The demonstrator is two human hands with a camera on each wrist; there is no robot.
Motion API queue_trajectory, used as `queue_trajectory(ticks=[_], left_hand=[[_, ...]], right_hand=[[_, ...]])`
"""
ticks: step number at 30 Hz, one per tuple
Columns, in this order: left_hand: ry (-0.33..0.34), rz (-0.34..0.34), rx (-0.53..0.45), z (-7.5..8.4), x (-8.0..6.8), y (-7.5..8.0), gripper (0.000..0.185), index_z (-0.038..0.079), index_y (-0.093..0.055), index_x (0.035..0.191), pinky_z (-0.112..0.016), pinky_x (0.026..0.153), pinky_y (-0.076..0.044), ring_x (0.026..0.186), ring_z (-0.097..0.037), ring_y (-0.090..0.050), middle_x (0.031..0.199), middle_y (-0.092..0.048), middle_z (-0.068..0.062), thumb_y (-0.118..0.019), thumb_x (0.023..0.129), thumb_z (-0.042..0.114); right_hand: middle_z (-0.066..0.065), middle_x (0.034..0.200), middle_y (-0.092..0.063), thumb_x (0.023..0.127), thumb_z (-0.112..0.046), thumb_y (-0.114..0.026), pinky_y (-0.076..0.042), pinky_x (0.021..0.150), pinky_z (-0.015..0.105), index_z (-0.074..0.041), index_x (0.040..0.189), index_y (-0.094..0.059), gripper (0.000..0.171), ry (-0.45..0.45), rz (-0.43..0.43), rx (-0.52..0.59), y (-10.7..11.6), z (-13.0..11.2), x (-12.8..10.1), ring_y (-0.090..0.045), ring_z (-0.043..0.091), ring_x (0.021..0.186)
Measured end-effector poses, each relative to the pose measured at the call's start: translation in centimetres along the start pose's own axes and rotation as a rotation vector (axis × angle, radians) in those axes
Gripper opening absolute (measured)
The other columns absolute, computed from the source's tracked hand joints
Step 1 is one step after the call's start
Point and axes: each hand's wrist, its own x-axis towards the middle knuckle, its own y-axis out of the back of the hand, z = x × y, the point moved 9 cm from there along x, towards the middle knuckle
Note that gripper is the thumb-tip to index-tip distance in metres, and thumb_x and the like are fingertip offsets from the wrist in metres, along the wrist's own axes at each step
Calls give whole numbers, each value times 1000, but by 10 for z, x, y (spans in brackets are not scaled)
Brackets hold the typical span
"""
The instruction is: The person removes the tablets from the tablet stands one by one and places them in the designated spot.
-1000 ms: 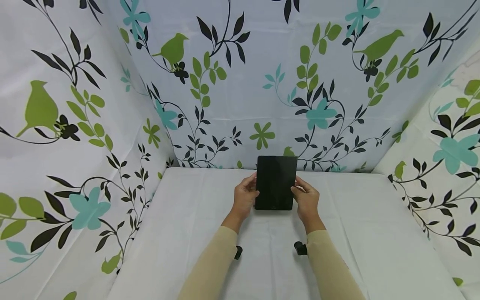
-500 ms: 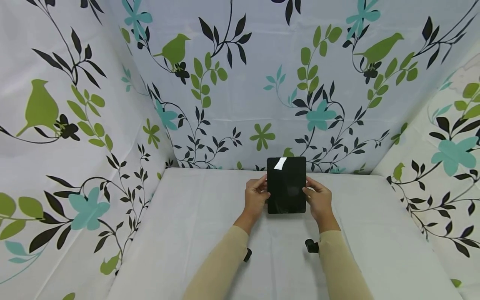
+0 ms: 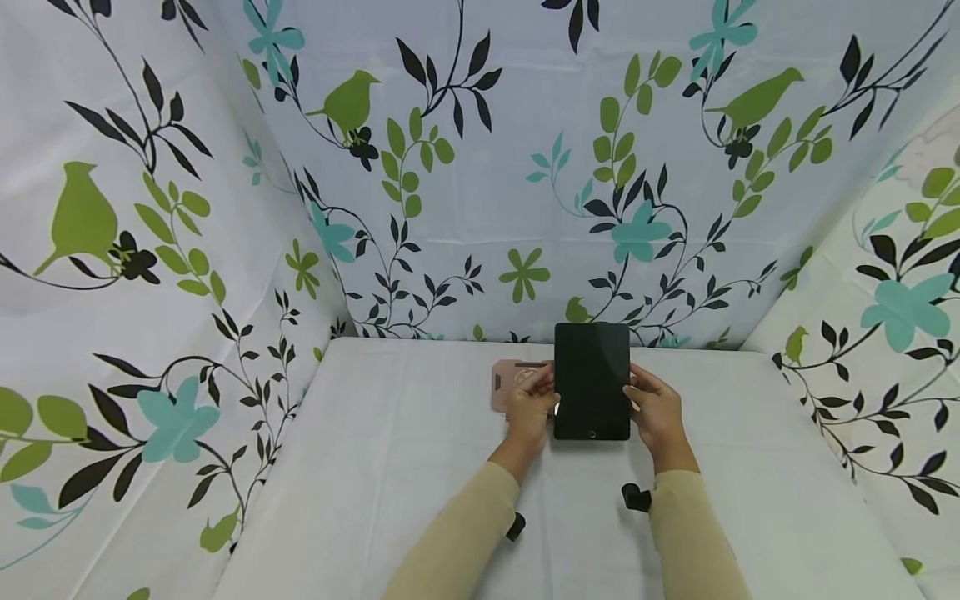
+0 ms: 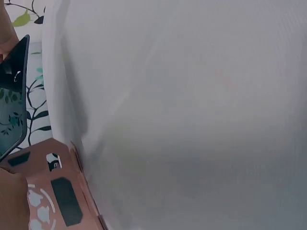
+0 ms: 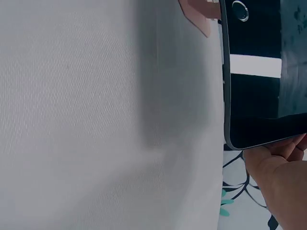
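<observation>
Both my hands hold a black tablet (image 3: 592,381) with a round button at the bottom of its screen. My left hand (image 3: 527,417) grips its left edge and my right hand (image 3: 662,412) its right edge, thumbs toward the front. In the right wrist view, the tablet (image 5: 252,96) shows a thin grey side, with right-hand fingers behind its edge. A pink panel like a tablet case (image 3: 500,396) shows behind my left hand, partly hidden by hand and tablet. The left wrist view shows the pink panel (image 4: 67,163) with dark cutouts and a white ring pattern.
A white cloth-covered table (image 3: 405,467) lies beneath. Its back edge meets a curtain (image 3: 450,192) printed with leaves, birds and flowers, which also lines both sides. Small black wrist mounts (image 3: 636,497) stick out by the beige sleeves (image 3: 465,533).
Both hands and the tablet have moved steadily right and slightly nearer. The pink panel, out of sight earlier, now shows left of the tablet. The bright reflection on its screen has gone.
</observation>
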Motion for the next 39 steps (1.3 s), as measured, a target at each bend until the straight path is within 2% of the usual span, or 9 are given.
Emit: queue_trajectory(ticks=[8, 14, 21, 25, 31, 36, 39], left_hand=[[22, 8, 7, -18, -3, -5, 51, -9, -64, 129, -18, 80, -57, 97, -11, -62, 110, -68, -8, -61, 81, -26], [53, 20, -6, -29, -5, -10, 47, -7, -67, 127, -19, 80, -58, 97, -11, -64, 109, -69, -7, -62, 83, -24], [85, 20, 17, -39, -11, -18, 52, -6, -64, 131, -21, 87, -57, 106, -16, -64, 122, -67, -17, -61, 82, -23], [114, 17, 29, -48, -14, -18, 53, -6, -62, 134, -22, 90, -57, 111, -18, -65, 128, -65, -20, -60, 84, -22], [152, -19, 42, -62, -15, -19, 54, -9, -57, 137, -21, 92, -56, 114, -20, -63, 130, -63, -21, -60, 84, -20], [173, -39, 29, -68, -17, -19, 57, -10, -54, 140, -20, 91, -55, 113, -21, -61, 128, -61, -20, -58, 84, -20], [190, -51, 18, -71, -18, -19, 57, -10, -52, 140, -19, 89, -55, 114, -21, -60, 126, -60, -18, -58, 84, -20]], right_hand=[[-7, 115, -52, 100, 3, -57, -48, 96, 29, -18, 153, -48, 58, -54, 18, -15, 15, 7, 0, -49, 11, 113], [-7, 112, -52, 100, 4, -56, -49, 93, 28, -17, 155, -46, 59, -77, 11, 4, 23, 12, 0, -51, 12, 111], [-7, 112, -52, 100, 4, -55, -49, 89, 27, -16, 155, -45, 59, -100, 34, 20, 37, 20, 2, -53, 10, 106], [-7, 111, -53, 100, 3, -55, -50, 87, 26, -14, 155, -45, 58, -95, 36, -8, 43, 23, 3, -55, 9, 103], [-9, 99, -60, 98, 3, -59, -50, 81, 22, -8, 152, -49, 56, -73, 84, -86, 53, 28, 5, -60, 5, 88], [-7, 103, -61, 99, 2, -59, -50, 88, 23, -8, 151, -50, 54, -82, 95, -121, 59, 34, 7, -62, 7, 96], [-5, 107, -60, 99, 1, -59, -51, 86, 23, -9, 151, -51, 53, -87, 94, -139, 61, 38, 8, -62, 7, 96]])
